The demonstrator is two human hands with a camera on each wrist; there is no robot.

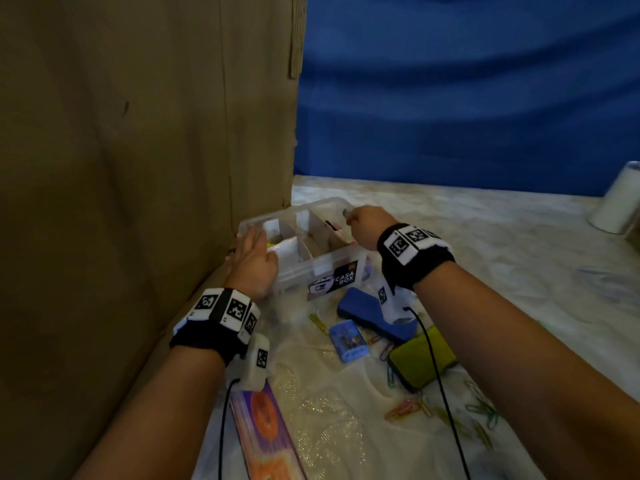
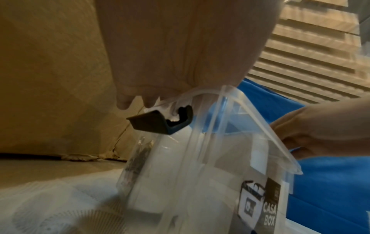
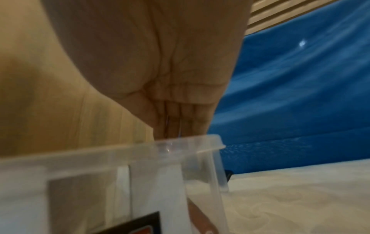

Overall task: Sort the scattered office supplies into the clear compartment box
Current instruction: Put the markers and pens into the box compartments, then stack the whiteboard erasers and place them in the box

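The clear compartment box (image 1: 301, 268), labelled CASA BOX, stands on the table against the cardboard wall. My left hand (image 1: 251, 237) rests on its left end with the fingers laid over the rim; in the left wrist view the fingertips (image 2: 122, 102) hang just above the box's black latch (image 2: 160, 123). My right hand (image 1: 349, 216) hovers over the far right compartment with curled fingers pinching a small thin metal item, seemingly a paper clip (image 3: 172, 126). Pens (image 1: 337, 232) lie in a right compartment and something yellow (image 1: 273, 242) in a left one.
In front of the box lie a blue stapler (image 1: 367, 313), a small blue case (image 1: 348, 336), a green pad (image 1: 420, 355), scattered coloured paper clips (image 1: 415, 407) and a purple-orange packet (image 1: 266, 431). A cardboard wall (image 1: 138, 168) closes the left; a white roll (image 1: 620, 202) stands far right.
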